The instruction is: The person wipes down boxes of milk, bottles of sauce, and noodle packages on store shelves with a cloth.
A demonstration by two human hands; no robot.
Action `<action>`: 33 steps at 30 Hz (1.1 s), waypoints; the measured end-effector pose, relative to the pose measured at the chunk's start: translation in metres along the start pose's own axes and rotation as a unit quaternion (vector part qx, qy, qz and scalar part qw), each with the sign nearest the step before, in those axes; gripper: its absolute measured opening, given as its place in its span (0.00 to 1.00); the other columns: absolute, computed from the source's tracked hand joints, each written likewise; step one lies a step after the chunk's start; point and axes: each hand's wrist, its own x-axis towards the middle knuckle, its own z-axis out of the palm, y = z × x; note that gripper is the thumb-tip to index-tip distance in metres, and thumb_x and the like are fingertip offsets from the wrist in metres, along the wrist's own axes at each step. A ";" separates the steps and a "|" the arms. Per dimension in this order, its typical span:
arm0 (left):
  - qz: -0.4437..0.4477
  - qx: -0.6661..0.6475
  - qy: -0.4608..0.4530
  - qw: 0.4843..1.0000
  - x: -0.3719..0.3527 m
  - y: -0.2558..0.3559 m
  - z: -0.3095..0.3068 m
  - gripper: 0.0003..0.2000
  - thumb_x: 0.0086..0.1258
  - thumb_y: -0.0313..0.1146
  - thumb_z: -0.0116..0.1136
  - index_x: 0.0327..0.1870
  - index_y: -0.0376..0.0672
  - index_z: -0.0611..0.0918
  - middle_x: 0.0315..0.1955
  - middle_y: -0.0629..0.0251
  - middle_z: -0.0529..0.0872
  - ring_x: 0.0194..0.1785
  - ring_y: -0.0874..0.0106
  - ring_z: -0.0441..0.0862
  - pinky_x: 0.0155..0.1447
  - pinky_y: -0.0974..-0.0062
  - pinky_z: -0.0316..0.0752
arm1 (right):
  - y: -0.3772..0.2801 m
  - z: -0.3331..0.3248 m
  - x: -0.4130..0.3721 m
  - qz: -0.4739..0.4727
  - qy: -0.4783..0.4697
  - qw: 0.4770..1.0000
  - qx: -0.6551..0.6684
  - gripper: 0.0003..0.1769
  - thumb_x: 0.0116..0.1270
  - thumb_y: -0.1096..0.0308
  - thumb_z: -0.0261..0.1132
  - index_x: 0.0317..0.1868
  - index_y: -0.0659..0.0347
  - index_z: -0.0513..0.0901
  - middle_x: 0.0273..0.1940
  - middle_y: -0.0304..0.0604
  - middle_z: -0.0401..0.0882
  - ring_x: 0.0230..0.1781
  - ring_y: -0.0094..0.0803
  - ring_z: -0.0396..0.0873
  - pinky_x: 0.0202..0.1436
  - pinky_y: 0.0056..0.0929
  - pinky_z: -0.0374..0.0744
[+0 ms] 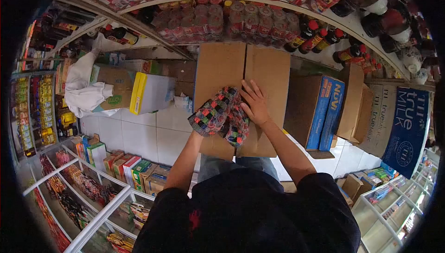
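Note:
A large closed cardboard box [271, 67] stands in front of me, a dark gap running between its two top flaps. Bunched over the top lies a checkered cloth [215, 111] in black, red, green and grey. My left hand [196, 137] is at the cloth's lower left edge and grips it; the fabric hides most of its fingers. Spread flat on the right flap is my right hand [256, 103], its fingers apart, just beside the cloth and holding nothing.
Shelves of red shrink-wrapped cans [264, 21] and sauce bottles [320, 39] run behind the box. An open carton with blue sides [327, 114] and a blue milk carton [405, 132] stand at right. To the left are a yellow-edged box [155, 94] and white fabric [83, 86]. Glass display cases [104, 206] flank me.

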 end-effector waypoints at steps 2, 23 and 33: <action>-0.011 -0.057 0.002 0.998 0.002 0.006 0.000 0.22 0.68 0.30 0.44 0.63 0.39 0.60 0.61 0.60 0.64 0.62 0.70 0.64 0.65 0.73 0.58 | -0.001 0.001 0.001 0.009 0.006 1.000 0.000 0.21 0.64 0.55 0.48 0.54 0.55 0.73 0.66 0.41 0.55 0.68 0.45 0.47 0.65 0.46 0.52; 0.142 0.073 0.123 0.979 -0.057 0.159 0.061 0.12 0.62 0.36 0.50 0.44 0.44 0.71 0.51 0.57 0.72 0.57 0.62 0.68 0.60 0.65 0.63 | -0.004 0.007 0.009 0.089 0.051 0.995 0.011 0.11 0.56 0.63 0.62 0.39 0.56 0.81 0.60 0.29 0.66 0.64 0.38 0.57 0.65 0.42 0.57; -0.009 0.812 0.093 0.575 0.031 0.044 0.048 0.27 0.59 0.26 0.55 0.61 0.44 0.63 0.67 0.57 0.41 0.70 0.57 0.36 0.70 0.59 0.46 | -0.003 0.005 0.009 0.060 0.052 0.996 -0.038 0.09 0.54 0.65 0.62 0.35 0.57 0.80 0.59 0.33 0.67 0.63 0.40 0.59 0.66 0.45 0.54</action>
